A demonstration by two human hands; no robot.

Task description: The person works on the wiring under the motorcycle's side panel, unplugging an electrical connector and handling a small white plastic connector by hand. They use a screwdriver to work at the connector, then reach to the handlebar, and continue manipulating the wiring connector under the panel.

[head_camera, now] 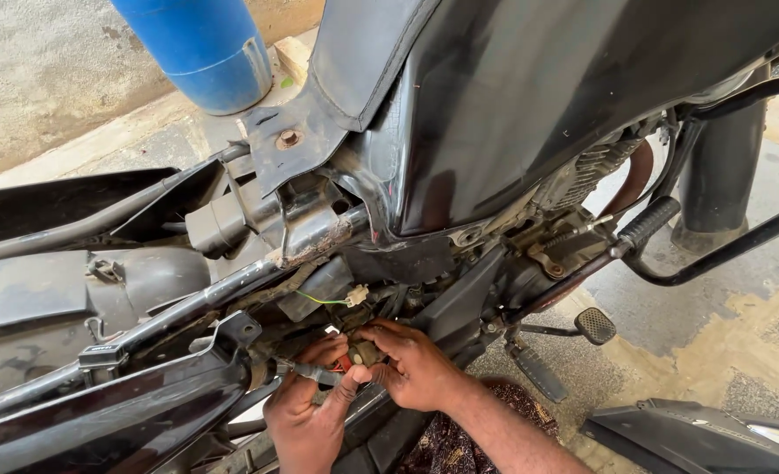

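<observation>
Both hands are bare, with no gloves, rings or watch in sight. The left hand (306, 412) shows short nails and dark grime on the fingers and knuckles. The right hand (416, 369) is likewise smudged, and its forearm runs back from the grip, uncovered as far as it shows. Below that forearm lies dark cloth with a brown printed pattern (460, 439), apparently the person's clothing.

Both hands low in frame, close together, fingertips nearly touching. Left hand (306, 412) coming up from below, fingers curled, thumb pressed forward in a pinch. Right hand (416, 369) reaching in from the right, forearm angled down-right, fingers bent and pinching too.
</observation>
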